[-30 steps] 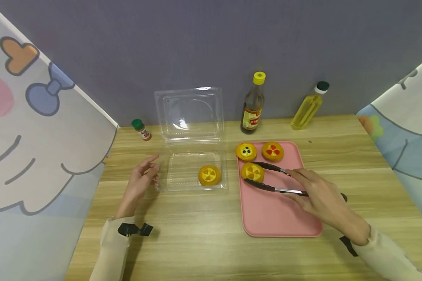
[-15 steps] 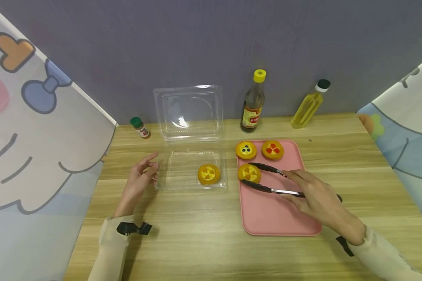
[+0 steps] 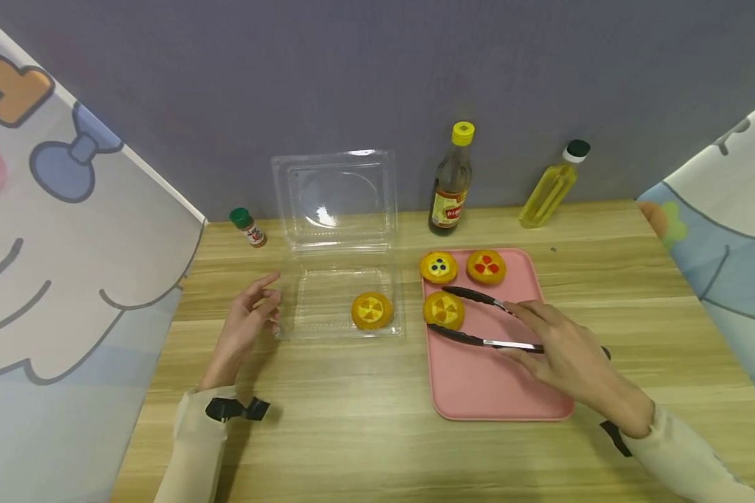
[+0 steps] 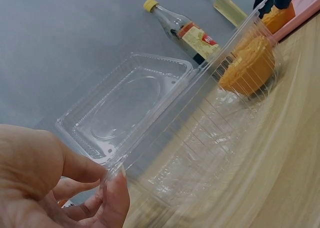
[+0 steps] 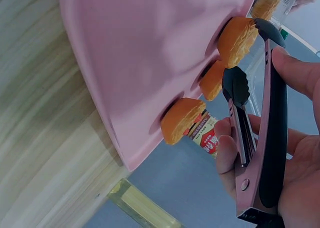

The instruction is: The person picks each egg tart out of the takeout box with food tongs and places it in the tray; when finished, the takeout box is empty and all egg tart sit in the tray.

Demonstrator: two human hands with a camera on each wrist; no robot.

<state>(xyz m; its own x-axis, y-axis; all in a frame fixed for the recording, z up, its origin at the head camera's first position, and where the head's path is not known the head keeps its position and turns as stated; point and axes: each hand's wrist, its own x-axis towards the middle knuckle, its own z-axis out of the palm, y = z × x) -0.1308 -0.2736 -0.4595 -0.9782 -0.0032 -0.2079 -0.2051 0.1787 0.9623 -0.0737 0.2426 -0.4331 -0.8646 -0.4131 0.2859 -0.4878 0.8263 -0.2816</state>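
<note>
My right hand [image 3: 569, 356] grips black-and-silver tongs [image 5: 267, 133]. The tongs' tips stand on either side of a tart with yellow wedge topping [image 3: 444, 311], at the left edge of the pink tray [image 3: 500, 391]. Behind it on the tray sit a tart with dark blue dots [image 3: 438, 267] and one with red pieces [image 3: 486, 267]. An opened clear plastic clamshell box [image 3: 317, 300] lies left of the tray, with another yellow-wedge tart [image 3: 372, 311] in its right side. At the box's left edge, my left hand [image 4: 75, 178] pinches the rim between thumb and finger.
A dark sauce bottle with a yellow cap [image 3: 451, 185] stands behind the tray. An oil bottle [image 3: 550, 188] is at the back right, and a small green-capped jar [image 3: 249, 228] at the back left. The box's lid [image 3: 336, 199] stands up against the grey wall.
The tongs and the tart between their tips have shifted a little left on the tray. The left hand stays at the box edge. The head view has moved slightly.
</note>
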